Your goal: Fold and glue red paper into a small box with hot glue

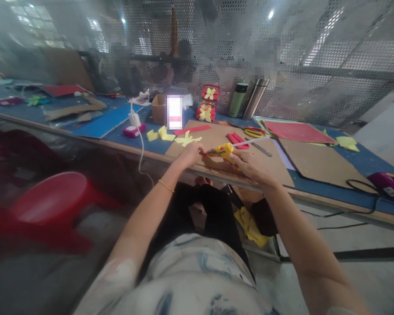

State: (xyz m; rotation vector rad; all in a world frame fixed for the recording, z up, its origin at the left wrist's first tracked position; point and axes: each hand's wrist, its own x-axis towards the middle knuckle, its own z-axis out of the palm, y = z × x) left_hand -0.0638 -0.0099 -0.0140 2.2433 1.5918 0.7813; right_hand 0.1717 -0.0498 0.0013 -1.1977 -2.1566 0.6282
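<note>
My right hand [248, 165] is closed around a yellow hot glue gun [223, 151], with a pale glue stick [249, 141] jutting from its back end. The gun's nozzle points left, toward the fingertips of my left hand [193, 153]. Those fingers are pinched together at the near part of a cardboard sheet [269, 168]; a trace of red shows there, too small to name. Just beyond my left hand lies a yellow paper bow [188, 138]. Folded red pieces [238, 140] and a grey craft knife [262, 149] lie past the gun.
Yellow-handled scissors [253, 132] lie farther back, near a green bottle [238, 100] and a steel flask [256, 98]. Two red bow-trimmed boxes [206, 111] are stacked by a lit phone [174, 112]. A white cable [141, 148] hangs over the table's front edge. A red stool [51, 197] stands left.
</note>
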